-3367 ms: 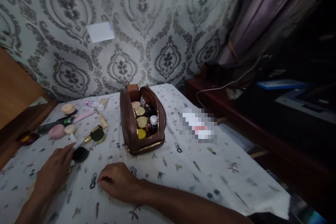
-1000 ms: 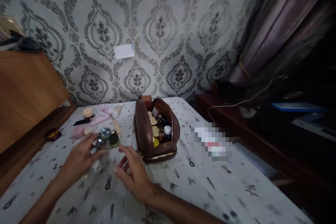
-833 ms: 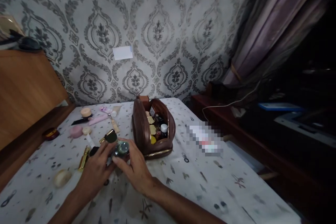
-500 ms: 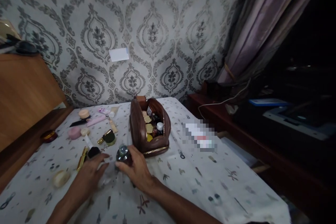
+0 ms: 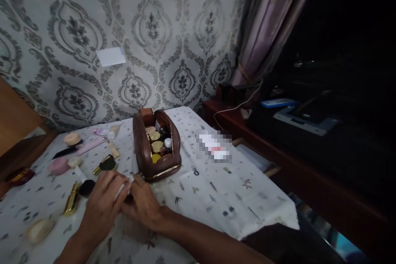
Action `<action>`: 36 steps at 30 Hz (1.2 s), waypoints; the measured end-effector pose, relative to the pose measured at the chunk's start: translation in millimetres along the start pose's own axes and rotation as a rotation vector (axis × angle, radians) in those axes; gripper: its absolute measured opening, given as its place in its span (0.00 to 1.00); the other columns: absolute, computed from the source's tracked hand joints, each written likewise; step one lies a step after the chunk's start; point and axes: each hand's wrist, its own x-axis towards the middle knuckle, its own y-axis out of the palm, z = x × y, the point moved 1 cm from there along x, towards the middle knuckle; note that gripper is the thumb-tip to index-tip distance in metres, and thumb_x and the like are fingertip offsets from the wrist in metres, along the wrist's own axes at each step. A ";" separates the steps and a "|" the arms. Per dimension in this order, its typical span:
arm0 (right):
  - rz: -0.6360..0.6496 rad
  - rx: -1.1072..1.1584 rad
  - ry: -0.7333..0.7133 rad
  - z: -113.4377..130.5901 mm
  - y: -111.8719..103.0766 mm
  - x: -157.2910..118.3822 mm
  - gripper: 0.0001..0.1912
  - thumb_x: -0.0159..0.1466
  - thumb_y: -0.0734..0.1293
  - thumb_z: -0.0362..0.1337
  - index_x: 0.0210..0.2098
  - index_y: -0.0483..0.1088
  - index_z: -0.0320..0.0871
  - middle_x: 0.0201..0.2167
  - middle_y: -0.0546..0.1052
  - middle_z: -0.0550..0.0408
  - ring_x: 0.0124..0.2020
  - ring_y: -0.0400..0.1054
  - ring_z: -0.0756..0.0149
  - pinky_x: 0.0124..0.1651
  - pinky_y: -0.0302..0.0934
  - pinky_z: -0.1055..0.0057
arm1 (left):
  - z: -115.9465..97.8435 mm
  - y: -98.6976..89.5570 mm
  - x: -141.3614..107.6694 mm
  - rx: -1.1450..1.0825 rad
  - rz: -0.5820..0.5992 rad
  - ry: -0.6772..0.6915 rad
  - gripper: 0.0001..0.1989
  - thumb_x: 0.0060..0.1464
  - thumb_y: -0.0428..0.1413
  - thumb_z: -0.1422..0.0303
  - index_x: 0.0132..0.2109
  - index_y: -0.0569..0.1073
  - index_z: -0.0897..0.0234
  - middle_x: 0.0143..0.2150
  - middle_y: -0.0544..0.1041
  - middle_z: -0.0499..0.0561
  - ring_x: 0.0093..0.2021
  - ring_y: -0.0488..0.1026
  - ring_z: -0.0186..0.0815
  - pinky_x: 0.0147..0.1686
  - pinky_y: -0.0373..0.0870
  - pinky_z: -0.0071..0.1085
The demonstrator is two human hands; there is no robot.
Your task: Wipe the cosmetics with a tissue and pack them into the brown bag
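Note:
Both my hands meet in front of the bag, closed around a small dark bottle (image 5: 129,198) that they mostly hide. My left hand (image 5: 104,200) wraps its fingers over the top, with something pale showing between them. From the right, my right hand (image 5: 144,205) grips the bottle. Just behind them stands a brown cosmetic bag (image 5: 140,148), unzipped, with several jars and bottles inside. Left of my hands lie a black-headed makeup brush (image 5: 87,188), a gold tube (image 5: 72,199) and a dark green round container (image 5: 108,163).
Farther left on the patterned cloth (image 5: 213,210) are a pink round container (image 5: 58,166), a pink stick (image 5: 91,146), small tubes and a blurred cream-coloured round item (image 5: 40,231). A blurred-out item (image 5: 214,146) lies right of the bag. A dark red ledge (image 5: 278,152) borders the right side.
My left hand has moved onto the bottle in my right hand, and its fingers have closed. The bottle's round clear top is now covered. The camera view has swung right.

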 end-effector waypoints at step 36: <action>-0.201 0.424 -0.002 20.5 -54.3 0.9 0.17 0.61 0.70 0.35 0.50 0.71 0.47 0.44 0.77 0.56 0.45 0.71 0.67 0.50 0.65 0.71 | 44.9 49.5 -54.0 -0.003 0.060 -0.438 0.13 0.45 0.55 0.57 0.36 0.71 0.60 0.31 0.76 0.52 0.33 0.76 0.46 0.33 0.75 0.39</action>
